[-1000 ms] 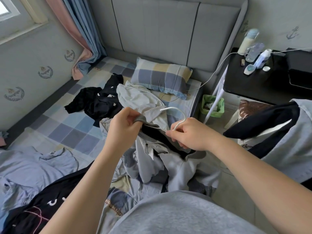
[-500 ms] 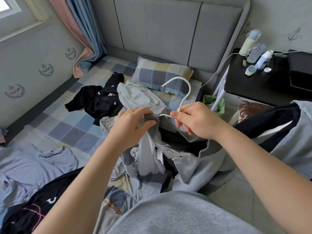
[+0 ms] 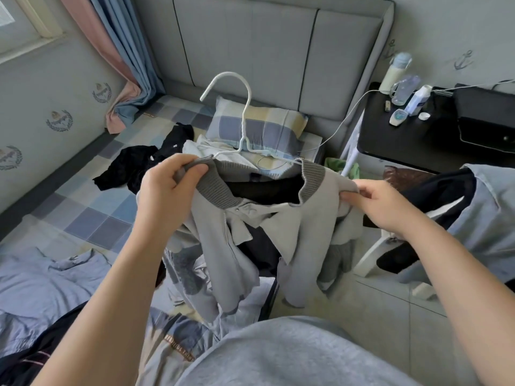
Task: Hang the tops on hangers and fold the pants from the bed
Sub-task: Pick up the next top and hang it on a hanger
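2 grips closed aloft: left hand [image 3: 164, 190] pinches jacket [image 3: 278, 218] collar, right hand [image 3: 384, 207] its shoulder.

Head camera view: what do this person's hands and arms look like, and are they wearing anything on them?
Both are bare. The left hand and right hand wear no gloves, and no watch or bracelet shows. The left arm and right arm have no sleeves in view. A plain grey top covers the torso.
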The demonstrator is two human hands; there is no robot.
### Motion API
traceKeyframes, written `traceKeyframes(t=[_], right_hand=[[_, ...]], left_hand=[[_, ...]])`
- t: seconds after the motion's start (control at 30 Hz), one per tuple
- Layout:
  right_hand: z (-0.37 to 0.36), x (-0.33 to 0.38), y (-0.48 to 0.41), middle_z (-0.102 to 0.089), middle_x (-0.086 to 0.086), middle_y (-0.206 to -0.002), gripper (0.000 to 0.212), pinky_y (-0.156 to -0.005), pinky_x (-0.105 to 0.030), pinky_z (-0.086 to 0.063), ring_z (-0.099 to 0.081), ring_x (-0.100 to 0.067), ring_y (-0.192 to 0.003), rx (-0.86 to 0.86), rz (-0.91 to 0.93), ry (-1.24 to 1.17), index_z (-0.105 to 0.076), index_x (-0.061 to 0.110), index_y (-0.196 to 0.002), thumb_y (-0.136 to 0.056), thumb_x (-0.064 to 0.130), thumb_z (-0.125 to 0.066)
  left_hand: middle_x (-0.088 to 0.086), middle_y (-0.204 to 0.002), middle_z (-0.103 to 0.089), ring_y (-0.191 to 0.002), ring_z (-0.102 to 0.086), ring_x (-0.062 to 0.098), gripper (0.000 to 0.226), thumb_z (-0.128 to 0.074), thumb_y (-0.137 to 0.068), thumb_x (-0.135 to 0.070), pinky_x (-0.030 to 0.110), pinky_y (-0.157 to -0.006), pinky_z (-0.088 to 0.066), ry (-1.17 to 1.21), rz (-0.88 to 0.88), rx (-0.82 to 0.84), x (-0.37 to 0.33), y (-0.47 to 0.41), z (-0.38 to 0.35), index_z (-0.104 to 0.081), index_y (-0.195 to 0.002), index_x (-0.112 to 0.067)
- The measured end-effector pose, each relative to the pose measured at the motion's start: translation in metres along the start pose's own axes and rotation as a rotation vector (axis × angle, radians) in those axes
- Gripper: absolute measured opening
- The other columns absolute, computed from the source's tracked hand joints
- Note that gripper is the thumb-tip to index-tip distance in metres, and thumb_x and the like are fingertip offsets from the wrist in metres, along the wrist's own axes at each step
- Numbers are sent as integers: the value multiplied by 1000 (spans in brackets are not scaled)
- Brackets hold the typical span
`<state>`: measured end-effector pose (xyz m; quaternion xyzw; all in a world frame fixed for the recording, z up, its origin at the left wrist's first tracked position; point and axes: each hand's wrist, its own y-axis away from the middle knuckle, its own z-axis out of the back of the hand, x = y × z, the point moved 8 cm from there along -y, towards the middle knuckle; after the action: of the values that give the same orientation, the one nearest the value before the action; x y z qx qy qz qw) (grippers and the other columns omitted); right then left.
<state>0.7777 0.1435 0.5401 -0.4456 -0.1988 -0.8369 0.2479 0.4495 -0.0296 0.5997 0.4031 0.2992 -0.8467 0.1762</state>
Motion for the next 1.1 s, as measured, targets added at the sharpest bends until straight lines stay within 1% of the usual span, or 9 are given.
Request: traceKeyframes(t=[0.17, 0.33, 0.47, 0.57, 0.63, 0.73, 0.83, 0.97, 1.1], right_hand=[[16, -11, 5, -74, -9, -85, 6, -83, -57, -57, -66, -22, -78, -231, -14, -80, -73, 20, -84, -85, 17, -78], [23, -13, 14, -76, 0, -83, 14, -85, -49, -55, -65, -14, -78, -280, 0, -121, -77, 31, -80, -87, 19, -76], [30, -22, 31, -77, 13, -88, 30, -85, -32, -55, -68, -3, -83, -318, 3, -214, -79, 43, -81, -94, 18, -67], [36, -35, 46, -71, 8, -79, 29, -69, -21, -48, -59, -5, -73, -353, -16, -292, -80, 36, -86, -99, 20, -60], [43, -46, 58, -66, -6, -84, 25, -74, -32, -44, -54, -19, -78, -399, -46, -366, -79, 28, -89, -101, 21, -58], [60, -55, 80, -57, -15, -86, 19, -77, -44, -42, -48, -26, -82, -562, -92, -376, -78, 29, -89, -96, 30, -59], [86, -47, 119, -62, 8, -76, 17, -73, -20, -45, -53, -5, -74, -836, -40, -260, -75, 42, -88, -93, 39, -59], [111, -26, 164, -74, 10, -106, 16, -99, -23, -46, -64, -10, -108, -954, 109, -276, -76, 38, -98, -98, 39, -60], [118, -16, 200, -64, 5, -130, 17, -108, -25, -38, -54, -18, -130, -708, 205, -220, -75, 34, -93, -97, 43, -61]], left_hand=[[11, -86, -70, -79, -60, 19, 16, -68, -95, -24, 38, -75, -52, -1, 40, 50, 9, 3, -10, -72, -100, -38], [12, -92, -72, -86, -63, 26, 16, -68, -94, -19, 41, -81, -55, 27, 46, 58, 15, 5, -13, -76, -107, -24], [9, -90, -71, -87, -62, 29, 19, -69, -94, -18, 42, -82, -53, 55, 10, 67, 9, 0, -23, -72, -103, -35], [1, -89, -70, -89, -60, 25, 18, -69, -93, -17, 31, -84, -50, 53, -27, 121, 1, -5, -40, -73, -103, -31], [1, -88, -70, -91, -58, 21, 18, -69, -93, -15, 22, -82, -46, 39, -56, 170, -8, -9, -55, -73, -103, -30], [-8, -85, -67, -91, -57, 19, 15, -68, -94, -13, 19, -80, -45, 3, -142, 264, -29, -12, -83, -77, -105, -19], [-2, -90, -71, -93, -61, 25, 15, -67, -94, -14, 31, -83, -50, -15, -216, 337, -54, -12, -114, -77, -107, -14], [-3, -94, -71, -92, -61, 25, 15, -67, -94, -12, 32, -83, -49, -7, -333, 415, -91, -7, -152, -77, -106, -14], [-11, -92, -68, -95, -61, 24, 14, -69, -93, -14, 35, -88, -50, 61, -387, 361, -127, -1, -183, -77, -104, -15]])
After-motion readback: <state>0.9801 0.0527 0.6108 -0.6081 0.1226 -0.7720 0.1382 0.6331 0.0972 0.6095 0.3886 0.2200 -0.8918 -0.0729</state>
